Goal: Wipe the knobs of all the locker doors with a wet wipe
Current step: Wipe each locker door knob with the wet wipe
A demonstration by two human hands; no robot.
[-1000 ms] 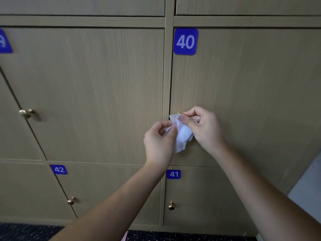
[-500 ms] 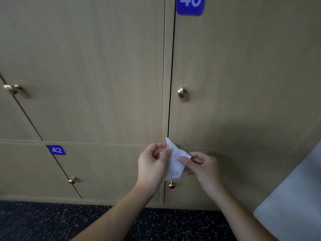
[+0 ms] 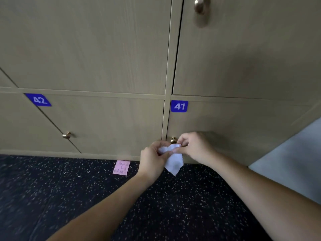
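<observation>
- While both my arms reach in from the bottom of the frame, my left hand (image 3: pixel 152 158) and my right hand (image 3: pixel 194 148) meet just below the middle, in front of the lowest row of lockers.
- My left hand has its fingers curled round the left part of the wet wipe (image 3: pixel 172 158), pinching it between thumb and fingertips.
- My right hand pinches the upper right part of the same wipe, fingers bent and drawn together on it.
- The wipe is white and crumpled at the top between my two hands; a loose corner hangs down to a point over the floor.
- The knob of locker 41 (image 3: pixel 173 140) is brass-coloured and sits just above the wipe, right beside my right fingertips; I cannot tell whether the wipe touches it.
- Blue label 41 (image 3: pixel 179 106) is on that door, above the knob, right of centre.
- Blue label 42 (image 3: pixel 39 100) is at the left of the frame, and that door's knob (image 3: pixel 66 135) is lower, well apart from my hands.
- Another knob (image 3: pixel 199 5) shows at the top edge on the door above locker 41.
- A pink sticky note (image 3: pixel 121 167) with handwriting lies on the dark speckled floor (image 3: pixel 69 197), left of my left hand.
</observation>
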